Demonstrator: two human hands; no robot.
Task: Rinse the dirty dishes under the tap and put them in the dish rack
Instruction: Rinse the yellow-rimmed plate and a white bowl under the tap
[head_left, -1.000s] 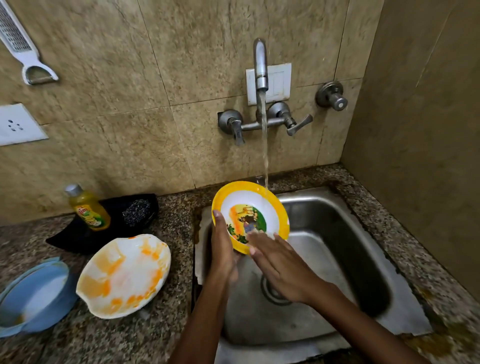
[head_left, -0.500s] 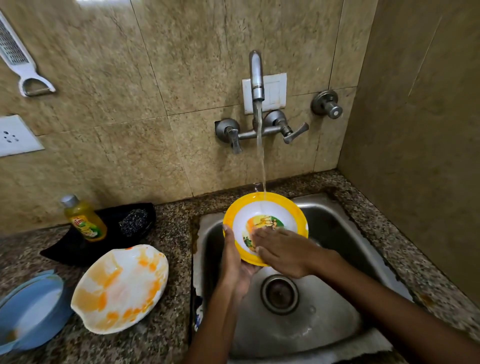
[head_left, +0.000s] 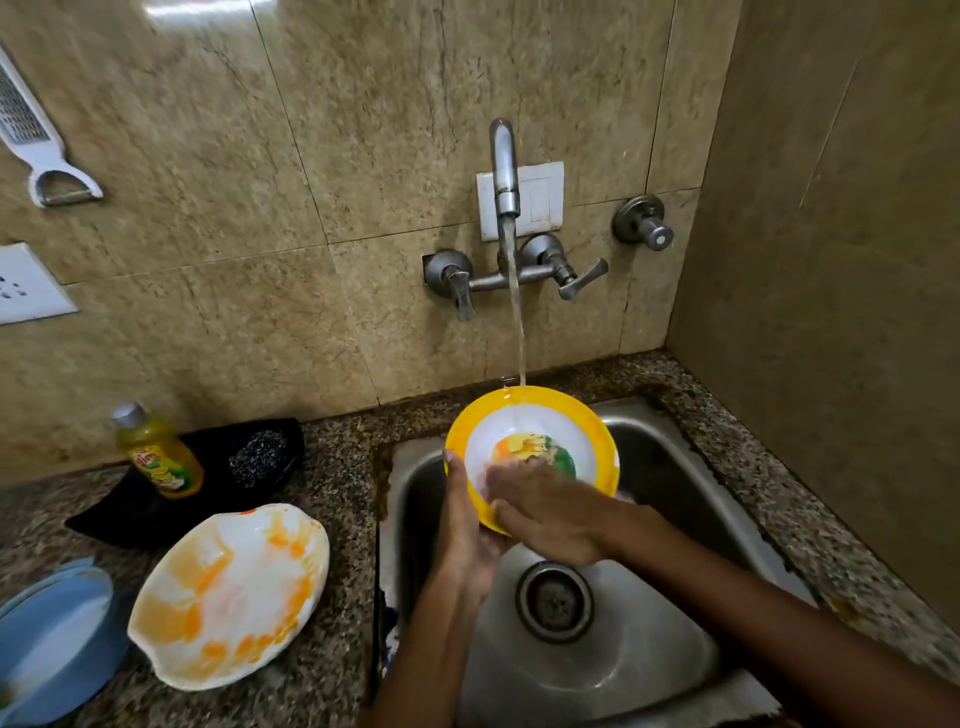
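Note:
A yellow-rimmed bowl (head_left: 550, 415) with a printed picture inside is tilted over the steel sink (head_left: 670, 478). Water from the wall tap (head_left: 505, 171) runs onto its far rim. My left hand (head_left: 465, 525) grips the bowl's left and lower edge from underneath. My right hand (head_left: 550, 514) lies flat with fingers spread across the bowl's inside, covering its lower part. On the counter to the left sits a white bowl (head_left: 228, 597) smeared with orange stains. No dish rack is in view.
A blue dish (head_left: 52, 639) sits at the lower left edge. A yellow soap bottle (head_left: 158, 452) and a scrubber (head_left: 258, 454) rest on a black tray (head_left: 124, 514). The sink drain (head_left: 554, 601) is below my hands. A wall closes off the right side.
The view has tilted down and drawn nearer. The bowl moved further under the stream, and my right hand slid from its lower edge up across the inside.

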